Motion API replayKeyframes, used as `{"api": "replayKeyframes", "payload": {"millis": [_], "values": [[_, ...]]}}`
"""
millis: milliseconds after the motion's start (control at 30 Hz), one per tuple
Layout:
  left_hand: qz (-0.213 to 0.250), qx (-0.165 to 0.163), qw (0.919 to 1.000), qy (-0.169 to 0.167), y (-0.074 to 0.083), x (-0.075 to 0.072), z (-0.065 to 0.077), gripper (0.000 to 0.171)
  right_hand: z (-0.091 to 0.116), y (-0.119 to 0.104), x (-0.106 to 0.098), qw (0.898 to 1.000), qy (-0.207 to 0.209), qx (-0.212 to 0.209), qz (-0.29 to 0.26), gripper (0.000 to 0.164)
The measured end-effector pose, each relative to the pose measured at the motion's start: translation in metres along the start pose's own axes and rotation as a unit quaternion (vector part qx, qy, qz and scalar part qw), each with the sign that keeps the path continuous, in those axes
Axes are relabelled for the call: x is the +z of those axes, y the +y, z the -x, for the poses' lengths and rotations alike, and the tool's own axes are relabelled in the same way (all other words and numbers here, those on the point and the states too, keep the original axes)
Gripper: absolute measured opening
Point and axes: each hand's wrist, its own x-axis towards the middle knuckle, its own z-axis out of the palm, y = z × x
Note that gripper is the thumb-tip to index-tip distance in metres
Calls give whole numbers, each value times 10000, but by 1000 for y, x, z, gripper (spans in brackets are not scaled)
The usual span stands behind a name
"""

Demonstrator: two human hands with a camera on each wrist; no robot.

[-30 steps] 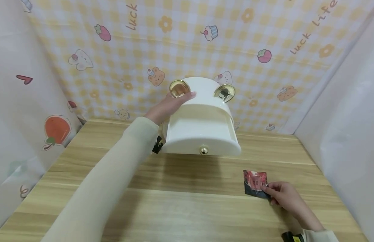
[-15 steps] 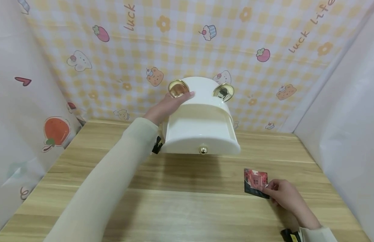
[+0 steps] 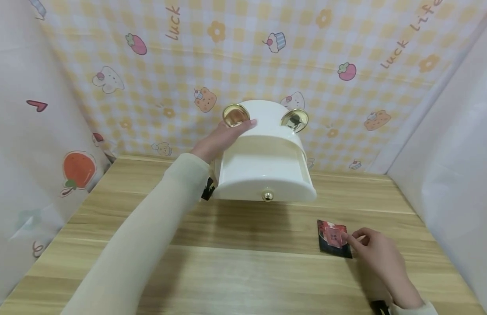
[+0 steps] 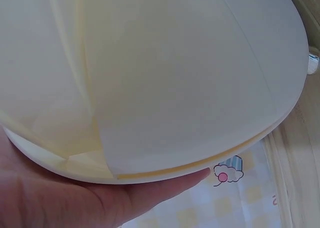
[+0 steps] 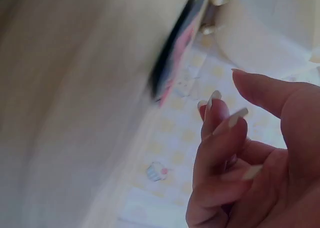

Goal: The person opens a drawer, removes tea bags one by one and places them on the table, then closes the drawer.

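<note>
1. As the head view looks forward and down, a yellow-checked cloth (image 3: 243, 65) with cartoon cakes and strawberries fills the background.
2. Below it spreads a pale wood-grain table (image 3: 243, 280).
3. Toward the back of the table is a glossy white box (image 3: 267, 116) with a rounded top.
4. Its drawer (image 3: 263, 188) is pulled out toward the viewer.
5. The right hand (image 3: 379, 253) is over the table at the right, thumb and fingers parted, fingers loosely bent, holding nothing.
6. The left hand (image 3: 223, 138) grips the box's left side, thumb lying along the top; its other fingers are hidden in the head view.
7. A red-and-black packet (image 3: 333, 247) lies on the table, right of the box and nearer the viewer. The right thumb overlaps its edge in the head view; the right wrist view, blurred, shows packet and fingers apart.
8. Two gold discs (image 3: 236, 116) sit on top of the box.
9. A gold knob (image 3: 268, 195) marks the drawer's front.
</note>
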Motion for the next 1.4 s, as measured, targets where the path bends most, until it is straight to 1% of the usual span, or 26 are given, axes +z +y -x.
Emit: {"api": "replayKeyframes", "payload": {"millis": [100, 200, 267, 333, 433, 533, 633, 700, 800, 867, 933, 1000, 1067, 1100, 1200, 1267, 1400], "values": [[2, -131, 9999, -5, 1, 0, 0, 110, 4, -11, -3, 9993, 170, -242, -207, 48], [76, -102, 9999, -31, 2, 0, 0, 111, 9, -26, -5, 9969, 113, -398, -662, 44], [99, -124, 9999, -37, 2, 0, 0, 114, 12, -37, -8, 9935, -41, -440, -1051, 43], [62, -109, 9999, -12, 2, 0, 0, 112, 15, -49, -11, 9885, -263, -445, -1420, 45], [-42, -147, 9999, -6, 2, 0, 1, 112, 21, -67, -15, 9805, -558, -585, -1794, 45], [35, -66, 10000, -37, 2, 0, 0, 107, 27, -82, -16, 9712, -774, -909, -2061, 43], [171, 29, 9998, -76, 2, 0, -2, 104, 30, -95, -16, 9582, -995, -1222, -2390, 38], [235, 120, 9996, -88, 1, 0, -3, 99, 30, -104, -15, 9474, -1196, -1377, -2630, 38], [330, 252, 9991, -32, 0, -1, -4, 95, 27, -118, -12, 9326, -1542, -1439, -2928, 42], [311, 260, 9992, 10, -1, -1, -4, 94, 24, -127, -10, 9242, -1719, -1465, -3078, 45], [212, 246, 9995, 27, -1, -1, -4, 94, 23, -135, -9, 9192, -1809, -1398, -3205, 46], [133, 182, 9997, -9, -2, 0, -3, 95, 22, -141, -8, 9123, -1896, -1398, -3349, 48], [90, 220, 9997, -38, -2, 1, -3, 93, 21, -146, -8, 9051, -1981, -1357, -3509, 50], [105, 207, 9997, -47, -2, 2, -3, 94, 21, -149, -8, 8999, -2048, -1348, -3607, 51], [154, 290, 9995, -13, -3, 2, -4, 92, 19, -155, -7, 8797, -2290, -1371, -3935, 55], [138, 267, 9995, 21, -3, 2, -4, 93, 17, -160, -7, 8682, -2433, -1371, -4101, 56], [84, 169, 9998, 11, -3, 1, -2, 98, 13, -167, -4, 8493, -2645, -1383, -4355, 56]]}}
